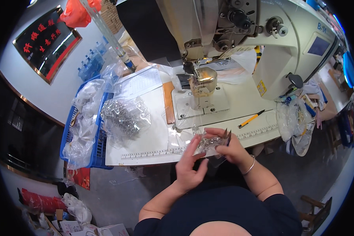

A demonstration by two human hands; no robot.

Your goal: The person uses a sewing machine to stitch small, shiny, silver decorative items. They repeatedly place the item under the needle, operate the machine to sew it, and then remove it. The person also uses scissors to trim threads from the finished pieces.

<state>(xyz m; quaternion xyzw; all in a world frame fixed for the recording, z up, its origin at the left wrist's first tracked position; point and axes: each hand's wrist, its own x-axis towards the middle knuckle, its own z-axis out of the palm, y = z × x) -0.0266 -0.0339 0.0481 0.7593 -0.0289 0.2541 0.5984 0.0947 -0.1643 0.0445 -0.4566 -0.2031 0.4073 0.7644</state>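
The white worktop [157,129] is the biggest thing before me, running across the middle of the frame, its near edge bowed. Over it, filling the upper centre and upper right, stands the white sewing machine [281,51], its head and presser parts above a pale plate just beyond my fingers. At centre left the blue basket [100,147] sits against the table's left end, with crumpled clear bags [82,133] in it. Another bundle of clear plastic [293,118] lies by the machine, right of centre.

Left of centre on the worktop rests a larger clear bag [128,116] full of shiny metal-looking pieces, and above it lies a printed sheet [141,82]. A ruler strip [153,153] follows the near edge, passing behind my hands. An orange-brown strip [168,103] lies just left of the machine's plate.

My left hand [190,167] is low in the centre, fingers loosely open, thumb apart, beside the small clear bag [208,144] — I cannot tell whether the fingertips touch it. My right hand [232,148], just right of centre, has its fingers curled in and grips that bag, which holds small shiny pieces, over the worktop's near edge. Farther right lies a yellow-and-black pen-shaped tool [251,119]. Dark pointed blades [227,136] stick up at my right fingers — their handle is hidden. A thin silvery bangle [249,165] circles my right wrist.
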